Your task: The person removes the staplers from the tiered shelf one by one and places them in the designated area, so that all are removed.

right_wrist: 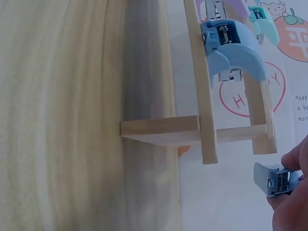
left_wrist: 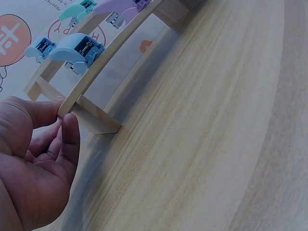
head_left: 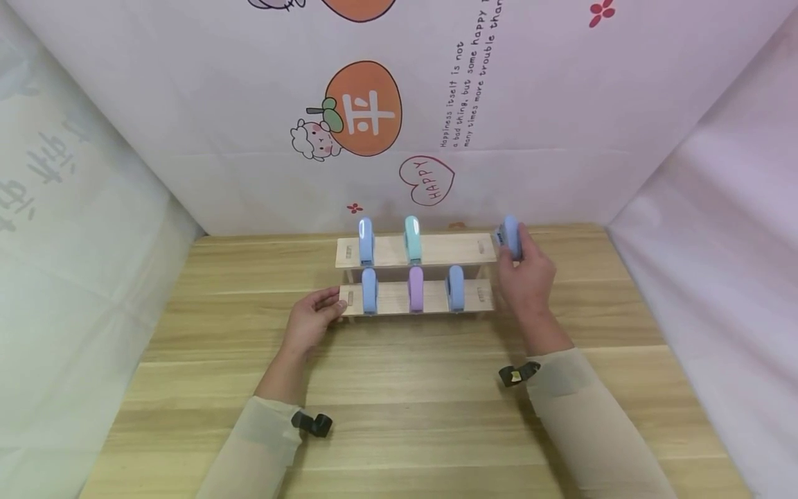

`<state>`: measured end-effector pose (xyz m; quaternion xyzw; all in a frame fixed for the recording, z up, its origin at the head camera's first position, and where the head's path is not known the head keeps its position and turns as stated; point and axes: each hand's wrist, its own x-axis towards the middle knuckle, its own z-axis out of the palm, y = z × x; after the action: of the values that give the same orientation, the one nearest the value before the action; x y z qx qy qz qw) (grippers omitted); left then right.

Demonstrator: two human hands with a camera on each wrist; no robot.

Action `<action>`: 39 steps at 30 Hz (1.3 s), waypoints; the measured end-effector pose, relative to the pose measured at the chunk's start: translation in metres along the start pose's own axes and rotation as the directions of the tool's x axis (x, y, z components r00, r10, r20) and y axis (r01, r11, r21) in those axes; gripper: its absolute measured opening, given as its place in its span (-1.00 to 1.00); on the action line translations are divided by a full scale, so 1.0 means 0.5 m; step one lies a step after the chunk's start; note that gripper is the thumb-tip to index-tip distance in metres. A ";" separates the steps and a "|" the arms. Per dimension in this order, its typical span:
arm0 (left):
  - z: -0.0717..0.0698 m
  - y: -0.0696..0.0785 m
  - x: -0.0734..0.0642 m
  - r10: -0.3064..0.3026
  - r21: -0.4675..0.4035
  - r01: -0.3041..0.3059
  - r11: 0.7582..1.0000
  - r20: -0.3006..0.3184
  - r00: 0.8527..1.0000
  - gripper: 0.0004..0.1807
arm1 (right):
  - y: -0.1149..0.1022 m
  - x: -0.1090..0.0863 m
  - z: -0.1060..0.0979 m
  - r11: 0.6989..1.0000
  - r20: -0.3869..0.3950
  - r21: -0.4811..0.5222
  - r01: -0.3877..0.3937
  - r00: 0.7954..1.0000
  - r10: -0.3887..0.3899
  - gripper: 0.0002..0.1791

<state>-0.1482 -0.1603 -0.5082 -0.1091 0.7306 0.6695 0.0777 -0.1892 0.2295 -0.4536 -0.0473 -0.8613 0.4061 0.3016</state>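
Note:
A two-tier wooden rack [head_left: 389,307] stands on the table. On its lower tier sit a blue stapler [head_left: 370,291], a purple stapler [head_left: 415,290] and another blue stapler [head_left: 456,288]. The upper tier bears a blue stapler [head_left: 366,242] at the left and a mint green stapler [head_left: 413,240] near the middle. With thumb and fingers, my left hand [head_left: 314,320] pinches the lower tier's left end. Beside the upper tier's right end, my right hand [head_left: 528,277] grips a blue stapler [right_wrist: 276,180], held off the rack in the right wrist view.
The wood-grain table [head_left: 399,416] extends around the rack. Behind it hangs a white printed cloth [head_left: 530,173], and further white cloths close off the left side [head_left: 75,242] and right side [head_left: 717,229].

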 end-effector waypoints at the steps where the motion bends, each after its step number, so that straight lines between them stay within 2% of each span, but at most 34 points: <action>1: 0.001 0.000 0.001 -0.002 -0.001 0.002 1.000 -0.001 1.000 -0.48 | 0.001 0.000 0.000 1.000 -0.001 0.001 -0.009 1.000 0.009 -0.44; 17: 0.000 -0.001 -0.003 -0.004 -0.012 0.004 1.000 0.000 1.000 -0.48 | 0.035 -0.008 0.003 0.989 0.022 0.007 -0.147 0.989 0.147 -0.42; 34: 0.001 0.000 -0.003 -0.015 -0.031 0.015 0.999 0.014 1.000 -0.47 | 0.068 -0.023 0.010 0.979 -0.009 -0.020 -0.203 0.979 0.203 -0.43; 39: 0.001 -0.001 -0.002 -0.010 -0.028 0.011 1.000 0.016 1.000 -0.45 | 0.075 -0.025 0.013 0.970 0.008 -0.015 -0.244 0.970 0.244 -0.42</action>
<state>-0.1470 -0.1598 -0.5086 -0.1087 0.7201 0.6800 0.0855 -0.1888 0.2461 -0.4899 -0.1531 -0.8531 0.4344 0.2450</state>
